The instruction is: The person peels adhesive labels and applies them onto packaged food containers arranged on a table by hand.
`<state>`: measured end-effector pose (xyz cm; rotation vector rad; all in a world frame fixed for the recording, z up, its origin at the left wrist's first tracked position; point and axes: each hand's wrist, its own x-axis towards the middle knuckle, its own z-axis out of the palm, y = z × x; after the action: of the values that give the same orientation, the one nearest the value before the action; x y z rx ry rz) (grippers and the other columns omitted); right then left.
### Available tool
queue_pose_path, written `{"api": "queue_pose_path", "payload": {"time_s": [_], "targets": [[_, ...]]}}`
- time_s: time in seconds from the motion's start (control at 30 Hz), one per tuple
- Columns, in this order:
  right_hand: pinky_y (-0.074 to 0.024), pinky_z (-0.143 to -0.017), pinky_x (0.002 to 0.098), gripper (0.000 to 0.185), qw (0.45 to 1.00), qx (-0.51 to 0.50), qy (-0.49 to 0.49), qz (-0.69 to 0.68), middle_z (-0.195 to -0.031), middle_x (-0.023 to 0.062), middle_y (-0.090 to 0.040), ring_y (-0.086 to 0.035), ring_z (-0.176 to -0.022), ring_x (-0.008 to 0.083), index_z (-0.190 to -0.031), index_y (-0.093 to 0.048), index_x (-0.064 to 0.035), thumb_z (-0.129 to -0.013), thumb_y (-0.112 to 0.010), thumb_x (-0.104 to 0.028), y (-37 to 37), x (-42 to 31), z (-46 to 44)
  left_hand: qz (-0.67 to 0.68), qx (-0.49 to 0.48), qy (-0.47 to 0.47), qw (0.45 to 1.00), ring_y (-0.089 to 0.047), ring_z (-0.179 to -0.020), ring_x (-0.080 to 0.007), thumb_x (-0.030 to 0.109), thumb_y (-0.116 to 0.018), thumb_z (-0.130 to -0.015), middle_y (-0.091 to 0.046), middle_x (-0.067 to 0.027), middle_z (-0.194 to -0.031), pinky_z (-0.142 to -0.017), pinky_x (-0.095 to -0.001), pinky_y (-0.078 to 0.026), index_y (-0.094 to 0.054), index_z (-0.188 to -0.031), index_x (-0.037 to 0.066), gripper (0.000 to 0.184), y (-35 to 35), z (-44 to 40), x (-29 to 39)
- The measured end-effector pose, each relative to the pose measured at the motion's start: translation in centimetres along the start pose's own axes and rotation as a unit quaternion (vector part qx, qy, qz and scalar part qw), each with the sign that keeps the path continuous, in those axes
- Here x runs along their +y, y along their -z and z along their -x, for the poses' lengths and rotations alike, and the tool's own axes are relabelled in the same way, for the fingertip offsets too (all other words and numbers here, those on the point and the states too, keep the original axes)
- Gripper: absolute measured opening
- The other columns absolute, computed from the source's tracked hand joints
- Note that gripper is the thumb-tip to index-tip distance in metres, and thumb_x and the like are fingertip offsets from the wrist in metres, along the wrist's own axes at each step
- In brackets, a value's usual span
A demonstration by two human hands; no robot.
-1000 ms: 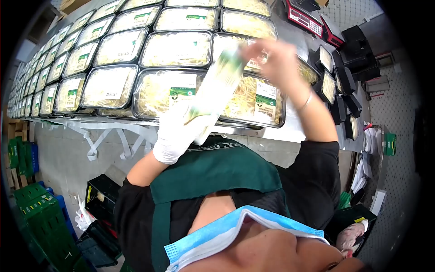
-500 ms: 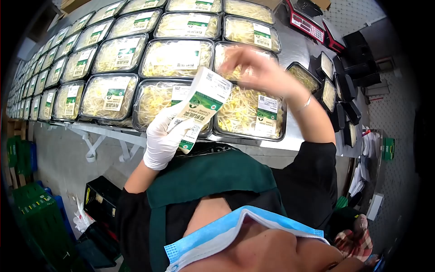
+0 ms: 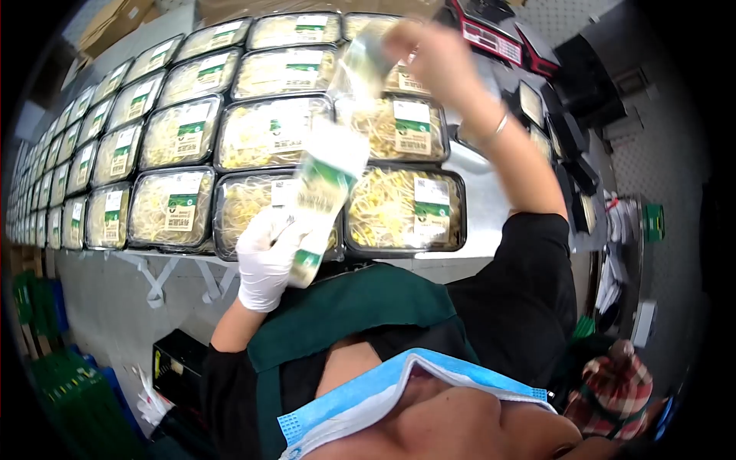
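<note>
The gloved left hand (image 3: pixel 264 259) grasped a strip of labels (image 3: pixel 326 190) over the nearest trays of sprouts (image 3: pixel 383 208), while the blurred right hand (image 3: pixel 433 57), farther forward, apparently pinched a single label (image 3: pixel 373 55).

Two hands, one left hand (image 3: pixel 264 261) and one right hand (image 3: pixel 433 57); one label strip (image 3: pixel 323 192); one bracelet (image 3: pixel 500 125); one apron (image 3: pixel 356 307); one mask (image 3: pixel 460 369); two scales (image 3: pixel 492 40). The three rightmost columns of trays (image 3: pixel 165 211) show four each, twelve together; those farther left crowd too small to count.
</note>
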<state>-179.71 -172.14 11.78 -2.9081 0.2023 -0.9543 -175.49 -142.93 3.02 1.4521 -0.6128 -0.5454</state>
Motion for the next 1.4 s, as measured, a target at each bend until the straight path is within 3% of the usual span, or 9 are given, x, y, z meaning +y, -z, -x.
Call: {"api": "queue_pose_path", "payload": {"time_s": [0.13,0.2,0.4,0.57,0.7,0.8,1.0,1.07,1.4], "targets": [[-0.0439,-0.074,0.0405,0.054,0.967,-0.12,-0.071,0.213,-0.099,0.0263,-0.054,-0.058,-0.089,0.0272,-0.118,-0.042,-0.0016,-0.075,-0.059,-0.029,-2.1,12.2,-6.9,0.065,0.04,0.114,0.991,-0.052,-0.06,-0.0057,-0.001,-0.057,-0.076,-0.058,-0.0035,-0.068,-0.054,-0.0188,-0.042,-0.055,-0.077,-0.003,0.004,2.5,0.7,1.0],[-0.0422,-0.077,0.0399,0.032,0.942,-0.073,0.007,0.327,-0.094,0.0098,-0.058,-0.054,-0.091,0.0263,-0.101,-0.051,-0.0113,-0.071,-0.057,-0.022,-8.8,18.9,-5.5,-0.001,0.06,0.117,0.991,-0.051,-0.058,-0.0052,0.001,-0.057,-0.077,-0.058,-0.003,-0.067,-0.054,-0.0183,-0.041,-0.055,-0.076,-0.003,0.005,3.8,1.3,0.2],[-0.0414,-0.083,0.0425,0.067,0.928,-0.086,-0.124,0.341,-0.119,0.0178,-0.044,-0.047,-0.103,0.0326,-0.13,-0.025,-0.0108,-0.076,-0.055,-0.037,-11.3,18.3,-3.2,0.024,0.067,0.117,0.991,-0.051,-0.062,-0.0052,0.001,-0.057,-0.079,-0.059,-0.0035,-0.072,-0.057,-0.0188,-0.042,-0.056,-0.086,-0.004,0.009,5.6,3.0,0.1],[-0.0399,-0.088,0.0305,0.052,0.888,-0.21,-0.106,-0.396,-0.11,0.0098,-0.053,-0.051,-0.1,0.0181,-0.117,-0.043,-0.0012,-0.081,-0.052,-0.038,-1.3,-0.9,-0.4,0.07,0.008,-0.005,0.997,-0.055,-0.072,-0.0092,-0.001,-0.057,-0.077,-0.06,-0.006,-0.084,-0.064,-0.0218,-0.044,-0.055,-0.099,-0.003,0.022,4.4,4.2,-1.9],[-0.0415,-0.059,0.0313,0.02,0.909,-0.236,0.149,-0.31,-0.079,0.0098,-0.056,-0.054,-0.071,0.0231,-0.086,-0.056,-0.002,-0.068,-0.064,-0.003,1.7,-11.9,9.8,-0.125,-0.076,-0.22,0.965,-0.058,-0.065,-0.0232,-0.001,-0.063,-0.068,-0.061,-0.0118,-0.075,-0.061,-0.0292,-0.045,-0.061,-0.085,0.0,0.017,2.6,5.6,-3.0],[-0.0409,-0.055,0.0337,0.01,0.917,-0.219,0.085,-0.323,-0.065,0.0087,-0.049,-0.05,-0.061,0.0271,-0.076,-0.054,-0.0049,-0.071,-0.062,-0.006,1.3,-13.8,14.9,-0.276,-0.195,-0.264,0.904,-0.059,-0.078,-0.0259,0.019,-0.062,-0.071,-0.061,-0.0112,-0.082,-0.073,-0.0325,-0.046,-0.061,-0.09,0.005,0.023,2.2,6.3,-4.8],[-0.0442,-0.058,0.0298,0.011,0.92,-0.213,-0.182,-0.275,-0.069,0.0108,-0.056,-0.055,-0.064,0.0252,-0.078,-0.059,-0.0017,-0.07,-0.063,-0.008,-3.1,-16.9,25.9,0.041,-0.332,0.151,0.93,-0.052,-0.087,-0.0119,0.007,-0.05,-0.083,-0.056,-0.0055,-0.098,-0.073,-0.0249,-0.044,-0.046,-0.117,0.004,0.034,-2.8,9.5,-9.6],[-0.0453,-0.06,0.0241,0.019,0.815,-0.227,-0.398,-0.355,-0.077,0.0071,-0.061,-0.057,-0.065,0.0119,-0.087,-0.06,0.0005,-0.073,-0.064,-0.011,-4.2,-17.5,28.3,0.112,-0.256,0.093,0.955,-0.052,-0.08,-0.0097,0.01,-0.052,-0.082,-0.059,-0.006,-0.091,-0.069,-0.0233,-0.043,-0.056,-0.102,0.002,0.022,-3.3,10.3,-12.6],[-0.0446,-0.073,0.0332,0.033,0.926,-0.134,-0.28,-0.215,-0.091,0.0137,-0.058,-0.057,-0.082,0.025,-0.099,-0.054,-0.0013,-0.069,-0.063,-0.014,-9.5,-20.4,31.1,0.283,0.116,0.331,0.893,-0.057,-0.058,-0.0177,0.02,-0.063,-0.076,-0.06,-0.009,-0.07,-0.052,-0.0289,-0.047,-0.06,-0.077,-0.003,0.024,-3.2,7.6,-23.0]]}}
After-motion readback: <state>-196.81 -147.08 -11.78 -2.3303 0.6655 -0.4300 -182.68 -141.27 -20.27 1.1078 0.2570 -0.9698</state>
